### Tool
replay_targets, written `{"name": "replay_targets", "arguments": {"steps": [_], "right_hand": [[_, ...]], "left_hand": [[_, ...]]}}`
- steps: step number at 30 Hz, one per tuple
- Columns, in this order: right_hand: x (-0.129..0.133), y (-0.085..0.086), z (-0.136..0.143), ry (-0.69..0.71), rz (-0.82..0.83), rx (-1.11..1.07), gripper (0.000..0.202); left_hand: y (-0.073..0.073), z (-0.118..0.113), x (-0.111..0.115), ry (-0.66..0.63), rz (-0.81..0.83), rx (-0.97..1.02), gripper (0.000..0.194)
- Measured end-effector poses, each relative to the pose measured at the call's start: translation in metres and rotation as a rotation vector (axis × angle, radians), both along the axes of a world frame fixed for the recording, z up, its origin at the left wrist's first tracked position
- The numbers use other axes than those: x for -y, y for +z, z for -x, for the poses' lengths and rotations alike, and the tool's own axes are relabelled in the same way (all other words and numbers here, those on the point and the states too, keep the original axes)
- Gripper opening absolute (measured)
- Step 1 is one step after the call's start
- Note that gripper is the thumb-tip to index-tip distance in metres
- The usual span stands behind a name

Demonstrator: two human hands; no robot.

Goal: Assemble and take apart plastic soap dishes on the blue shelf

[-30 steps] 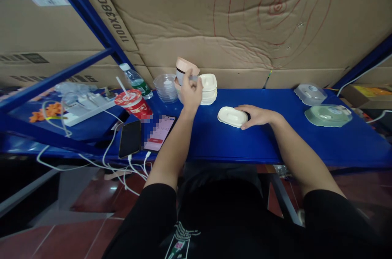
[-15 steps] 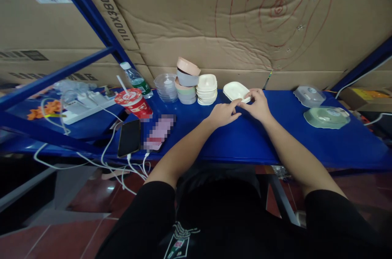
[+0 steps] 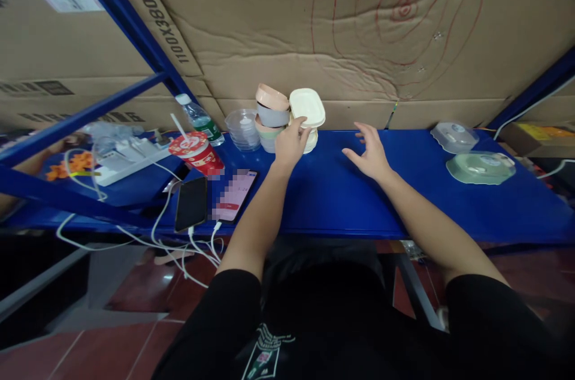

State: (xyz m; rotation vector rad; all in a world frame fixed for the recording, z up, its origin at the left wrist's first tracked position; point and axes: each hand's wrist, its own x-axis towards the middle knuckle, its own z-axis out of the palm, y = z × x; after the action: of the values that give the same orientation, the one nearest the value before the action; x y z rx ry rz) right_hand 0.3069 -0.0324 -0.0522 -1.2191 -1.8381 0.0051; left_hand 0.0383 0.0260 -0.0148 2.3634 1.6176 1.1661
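Observation:
My left hand grips the near edge of a cream square dish, which is over a stack of cream dishes. Whether the dish rests on that stack cannot be made out. To my right, above the blue table, my right hand is open, fingers spread, with nothing in it. Just left of the cream stack stands a leaning pile of pink and grey bowls. Clear plastic bowls are nested beside that pile.
On the left are a red cup with a straw, a water bottle, two phones on cables and a power strip. Clear and green lids lie at right. Cardboard stands behind; another person's arm shows far left.
The cream dish has moved left and up, from between both hands to over the cream stack, in my left hand. My right hand has let go and opened.

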Motion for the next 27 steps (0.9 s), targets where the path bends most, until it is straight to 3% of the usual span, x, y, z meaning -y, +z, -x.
{"name": "replay_targets", "arguments": {"steps": [4,9,12,22,27], "right_hand": [[-0.003,0.013,-0.03,-0.207,0.017,0.118,0.077],[0.003,0.036,-0.096,-0.658,0.221,0.126,0.075],[0.007,0.04,-0.131,-0.792,0.32,0.072,0.077],[-0.006,0.001,-0.189,-0.964,0.542,0.118,0.098],[-0.005,-0.004,-0.182,-1.059,0.585,0.172,0.102]], "left_hand": [[-0.004,0.005,-0.005,0.077,0.054,-0.065,0.047],[-0.002,-0.001,-0.002,0.133,0.114,-0.074,0.056],[0.0,-0.003,0.0,0.151,0.139,-0.08,0.058],[-0.011,-0.005,-0.006,0.099,0.081,-0.032,0.063],[-0.016,-0.009,-0.006,0.014,-0.007,0.02,0.058]]}}
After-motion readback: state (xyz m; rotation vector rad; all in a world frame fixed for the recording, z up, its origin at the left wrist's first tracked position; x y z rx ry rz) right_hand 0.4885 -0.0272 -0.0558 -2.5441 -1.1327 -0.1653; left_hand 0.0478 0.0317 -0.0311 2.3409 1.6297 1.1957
